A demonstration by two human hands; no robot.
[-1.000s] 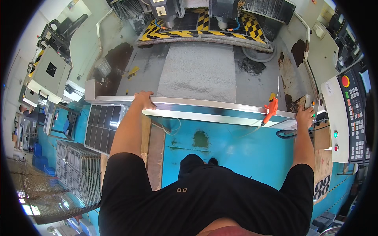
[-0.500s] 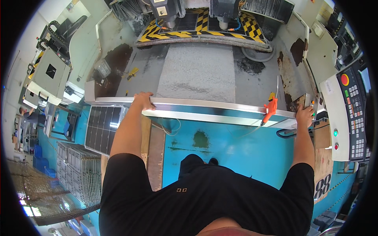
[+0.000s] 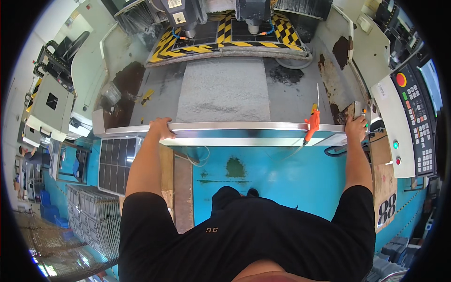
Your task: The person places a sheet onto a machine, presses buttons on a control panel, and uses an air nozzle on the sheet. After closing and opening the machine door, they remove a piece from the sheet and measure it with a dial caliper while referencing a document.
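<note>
Both arms reach forward to the silver metal rail along the front of a machine bed. My left hand is curled over its top edge, left of the middle. At the far right end, my right hand closes over the rail beside a small metal switch box; part of its grip is hidden. An orange air blow gun with a thin nozzle hangs on the rail, left of my right hand, touched by neither hand.
Behind the rail lies a grey, residue-covered bed. Two spindle heads stand over a yellow-black striped table. A control panel is at right. Dark gridded panel, stacked grey frames and wooden boards are at left.
The whole view has shifted, so the machine sits further left in the picture. My hands keep their places on the rail, and the blow gun still hangs there.
</note>
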